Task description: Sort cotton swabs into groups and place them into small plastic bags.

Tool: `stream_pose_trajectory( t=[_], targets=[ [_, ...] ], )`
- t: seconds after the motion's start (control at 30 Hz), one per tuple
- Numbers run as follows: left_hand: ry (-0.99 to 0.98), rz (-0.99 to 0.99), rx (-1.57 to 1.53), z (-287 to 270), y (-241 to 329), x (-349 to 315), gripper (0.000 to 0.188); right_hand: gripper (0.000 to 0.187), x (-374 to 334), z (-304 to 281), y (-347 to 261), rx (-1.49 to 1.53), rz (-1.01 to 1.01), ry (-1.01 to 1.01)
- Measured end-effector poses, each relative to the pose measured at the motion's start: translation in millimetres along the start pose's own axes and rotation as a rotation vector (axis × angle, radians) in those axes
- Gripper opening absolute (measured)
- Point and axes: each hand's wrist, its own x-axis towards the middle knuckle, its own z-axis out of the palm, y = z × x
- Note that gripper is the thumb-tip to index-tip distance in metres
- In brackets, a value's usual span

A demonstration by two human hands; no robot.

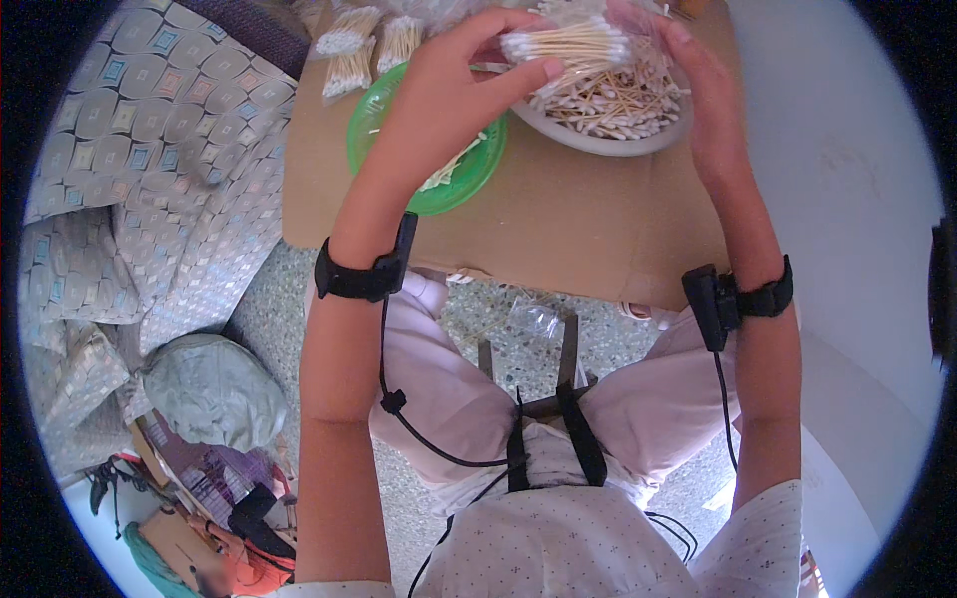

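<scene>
My left hand has its thumb and fingers closed round a bundle of cotton swabs, wooden sticks with white tips, above a pale bowl. Clear plastic, apparently a small bag, shows around and behind the bundle; I cannot tell whether it fully encloses the swabs. At the bowl's right side, my right hand pinches the clear plastic, its fingertips partly cut off by the upper edge. Many loose cotton swabs fill the bowl. Beneath my left wrist lies a green bowl with a few swabs in it.
Several packed bundles of cotton swabs lie at the far left of the cardboard-covered table. A patterned cloth hangs at left, and a white wall stands close on the right. Cables run from my black wrist bands.
</scene>
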Motion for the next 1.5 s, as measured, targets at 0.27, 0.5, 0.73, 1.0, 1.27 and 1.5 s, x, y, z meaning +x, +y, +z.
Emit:
stream_pose_trajectory(
  t=[0.27,0.5,0.73,1.0,1.27,1.5],
  targets=[
    [0.031,0.04,0.247,-5,16,-8,0.053,0.035,-16,1,10,-0.019,-0.153,0.055],
    [0.152,0.371,0.251,18,23,-5,0.048,0.037,-15,16,8,0.151,0.008,-0.026],
    [0.062,0.145,0.137,-5,19,-12,0.045,0.038,-6,1,12,0.031,-0.013,-0.005],
    [0.03,0.04,-0.03,-44,21,-31,0.037,0.031,7,-12,40,-1.144,-0.614,0.012],
    [-0.228,0.021,0.325,-44,11,-38,0.05,0.025,11,-9,53,-0.953,-0.524,-0.011],
    [-0.169,0.064,0.295,-62,9,-32,0.053,0.014,11,-1,47,-0.707,-0.445,0.298]
  ],
)
